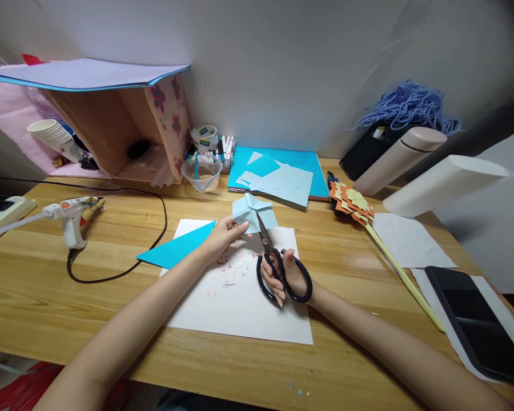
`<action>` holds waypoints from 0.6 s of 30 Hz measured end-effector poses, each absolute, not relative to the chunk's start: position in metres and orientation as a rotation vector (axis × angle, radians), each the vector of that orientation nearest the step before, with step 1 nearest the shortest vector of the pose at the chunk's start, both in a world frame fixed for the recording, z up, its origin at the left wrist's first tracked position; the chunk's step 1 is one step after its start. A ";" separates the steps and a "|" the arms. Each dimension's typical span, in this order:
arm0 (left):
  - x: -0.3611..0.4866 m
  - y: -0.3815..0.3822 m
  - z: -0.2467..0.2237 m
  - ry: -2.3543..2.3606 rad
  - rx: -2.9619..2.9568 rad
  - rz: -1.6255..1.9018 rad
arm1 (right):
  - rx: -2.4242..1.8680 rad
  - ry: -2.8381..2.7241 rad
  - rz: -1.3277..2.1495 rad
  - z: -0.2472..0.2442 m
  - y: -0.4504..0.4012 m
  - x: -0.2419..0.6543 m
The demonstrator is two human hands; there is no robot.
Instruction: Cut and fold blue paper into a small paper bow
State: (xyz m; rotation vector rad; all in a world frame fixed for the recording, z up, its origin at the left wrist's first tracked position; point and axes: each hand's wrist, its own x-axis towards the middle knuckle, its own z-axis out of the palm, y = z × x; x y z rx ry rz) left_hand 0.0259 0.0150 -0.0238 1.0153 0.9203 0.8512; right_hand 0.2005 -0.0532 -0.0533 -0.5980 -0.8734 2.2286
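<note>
Pale blue folded paper [243, 210] is held up over the top edge of the white sheet [257, 317] on the tabletop [325, 365] — left hand [223, 235] has its fingers clamped on the lower left edge. Black-handled scissors [265, 242] are in the right hand [289, 274], fingers closed around the handles, blade tips at the middle of the folded paper. White sheet has small red and dark marks. Bright blue triangle [182, 245] lies partly on its upper left corner, with the black cord [165, 208] passing beneath. Glue gun [71, 222] is farther left. Behind the hands: cut pale blue paper [289, 181] on a bright blue stack [308, 160], clear tub [212, 181] to its left, markers [228, 147] just behind the tub, open box [171, 120] beyond on the left. Right side — orange and yellow paper flower [353, 202] on a pale stem, phone [475, 319] nearer the camera, bottle [400, 160] farther back.
</note>
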 end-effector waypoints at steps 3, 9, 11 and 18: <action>0.025 0.015 -0.024 0.926 1.006 0.843 | -0.576 -0.867 2.248 -0.055 -0.053 0.201; 0.025 0.015 -0.022 0.891 0.994 0.848 | -0.668 -0.922 2.216 -0.043 -0.053 0.200; 0.025 0.015 -0.021 0.885 0.983 0.851 | -0.707 -0.966 2.190 -0.040 -0.053 0.201; 0.026 0.015 -0.021 0.864 0.999 0.860 | -0.774 -1.023 2.116 -0.046 -0.053 0.207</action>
